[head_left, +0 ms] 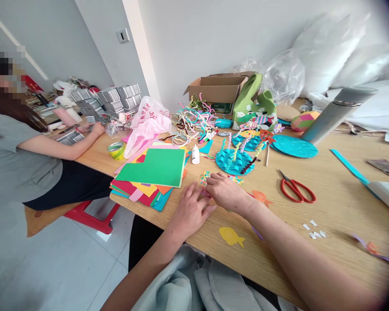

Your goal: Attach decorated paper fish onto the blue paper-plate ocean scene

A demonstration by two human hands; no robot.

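My left hand [192, 210] lies on the table edge with its fingers stretched out and apart, its fingertips beside a small purple paper piece [206, 194]. My right hand [225, 191] bends over the same piece, fingers closed in a pinch; what they hold is hidden. Small multicoloured paper bits [205, 176] lie just beyond the hands, and more show behind my right hand. An orange paper fish [262, 197] rests by my right wrist. Nearer to me is a yellow paper fish [231, 236]. A stack of coloured paper, green sheet [158, 167] on top, lies left of my hands.
Beyond my hands stand a white glue bottle [195, 154] and a blue egg-carton base [233, 162] with curled pipe cleaners. Red-handled scissors [296, 188] and white paper bits [312, 234] lie right. A grey flask [339, 112] stands behind. Another person's arm [65, 149] rests at left.
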